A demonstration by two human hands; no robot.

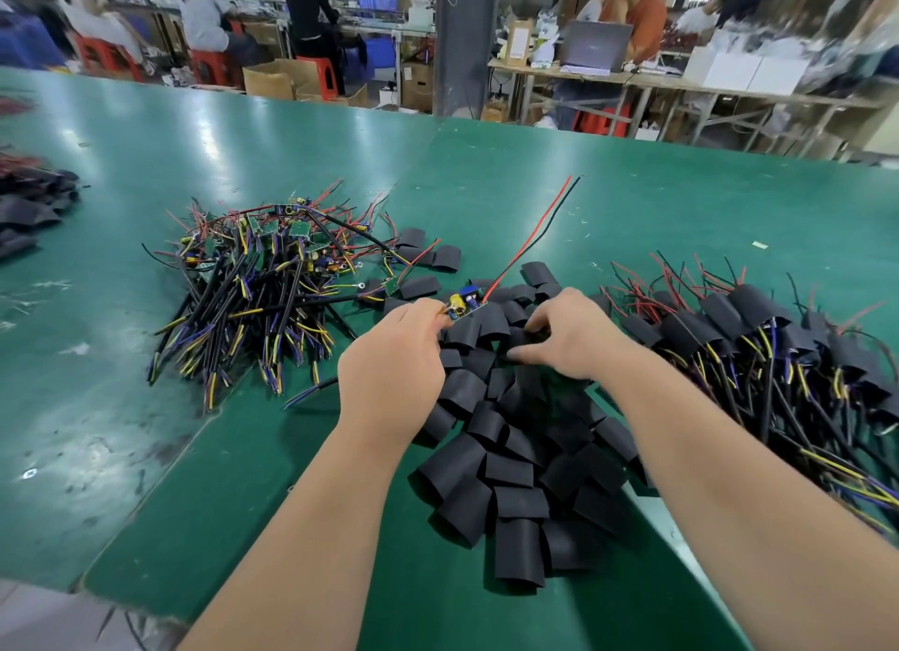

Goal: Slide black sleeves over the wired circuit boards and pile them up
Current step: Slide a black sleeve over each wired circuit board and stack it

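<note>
Left hand (394,353) pinches a wired circuit board (463,303) at the far edge of the loose sleeve heap (511,460) — right hand (569,339), fingers curled, pinches one sleeve (521,338) there, which likely needs squeezing open before the board slides in.

On the table (632,202), bare boards (253,280) lie left, loose sleeves (511,456) centre, sleeved boards (759,339) right.

bright overhead glare on table (204,154), background blurred.
</note>
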